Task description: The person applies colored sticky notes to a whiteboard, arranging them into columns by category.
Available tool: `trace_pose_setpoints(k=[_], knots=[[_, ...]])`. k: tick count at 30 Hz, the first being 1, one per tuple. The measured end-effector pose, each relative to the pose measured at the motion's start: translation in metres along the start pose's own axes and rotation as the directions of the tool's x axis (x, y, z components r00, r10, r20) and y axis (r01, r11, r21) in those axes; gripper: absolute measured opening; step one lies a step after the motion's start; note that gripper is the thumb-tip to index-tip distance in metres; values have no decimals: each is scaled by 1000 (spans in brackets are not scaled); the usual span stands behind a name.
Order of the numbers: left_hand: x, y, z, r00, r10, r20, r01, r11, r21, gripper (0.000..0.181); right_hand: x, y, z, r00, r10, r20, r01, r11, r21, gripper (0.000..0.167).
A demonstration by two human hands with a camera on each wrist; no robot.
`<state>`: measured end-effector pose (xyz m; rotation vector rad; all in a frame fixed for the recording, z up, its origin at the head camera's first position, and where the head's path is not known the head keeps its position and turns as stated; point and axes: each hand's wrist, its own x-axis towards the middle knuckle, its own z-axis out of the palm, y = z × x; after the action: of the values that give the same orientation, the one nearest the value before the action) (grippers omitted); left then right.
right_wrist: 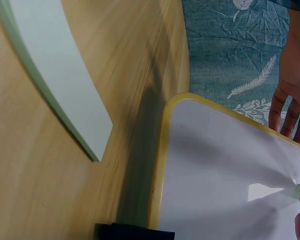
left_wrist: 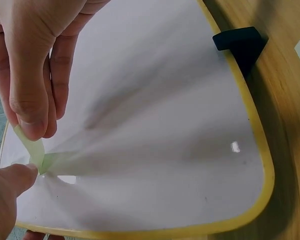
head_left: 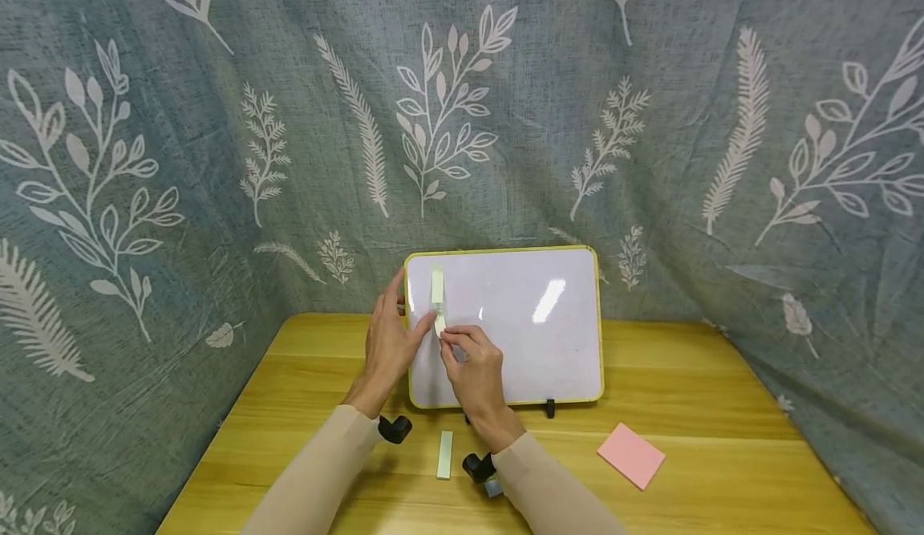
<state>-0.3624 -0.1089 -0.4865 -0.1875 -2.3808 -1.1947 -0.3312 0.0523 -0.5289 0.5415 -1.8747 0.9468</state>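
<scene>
A whiteboard (head_left: pixel 520 358) with a yellow rim stands propped on the table. My right hand (head_left: pixel 476 366) pinches the lower end of a pale green sticky note strip (head_left: pixel 439 325) near the board's left side. In the left wrist view that strip (left_wrist: pixel 31 145) bends away from the surface. My left hand (head_left: pixel 390 346) holds the board's left edge, its thumb pressing at the strip on the front and its fingers behind the rim. Another pale green strip (head_left: pixel 437 286) is stuck just above. In front of the board lies a narrow green sticky note pad (head_left: pixel 444 456).
A pink sticky note pad (head_left: pixel 631 456) lies on the wooden table (head_left: pixel 707 407) at the right. Black feet (head_left: pixel 550 408) support the board's lower edge. Behind everything hangs a leaf-patterned curtain (head_left: pixel 303 118).
</scene>
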Motion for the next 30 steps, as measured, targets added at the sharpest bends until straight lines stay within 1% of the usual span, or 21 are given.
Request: trace_pose_setpoints(k=[5, 8, 12, 17, 21, 25, 30], knots=[[2, 0, 1, 1000, 12, -6, -12, 1000, -2, 96, 0, 0, 1, 1000, -1, -7, 1, 1000, 8, 10], [3, 0, 2, 1000, 6, -3, -6, 1000, 3, 100, 0, 1, 3, 1000, 2, -7, -1, 1000, 8, 11], [5, -2, 4, 1000, 7, -4, -7, 1000, 16, 105, -1, 1, 2, 1000, 11, 3, -11, 1000, -1, 11], [7, -1, 5, 1000, 18, -14, -17, 1000, 22, 107, -2, 2, 3, 1000, 21, 17, -21, 1000, -5, 11], [8, 0, 6, 1000, 15, -19, -15, 1000, 17, 108, -1, 1, 2, 997, 70, 37, -71, 997, 15, 11], [8, 2, 7, 1000, 1, -19, -1, 1000, 14, 112, -2, 2, 1, 989, 135, 60, -137, 990, 30, 12], [8, 4, 9, 999, -30, -17, 31, 999, 39, 120, -2, 1, 1, 982, 171, 78, -174, 984, 41, 12]])
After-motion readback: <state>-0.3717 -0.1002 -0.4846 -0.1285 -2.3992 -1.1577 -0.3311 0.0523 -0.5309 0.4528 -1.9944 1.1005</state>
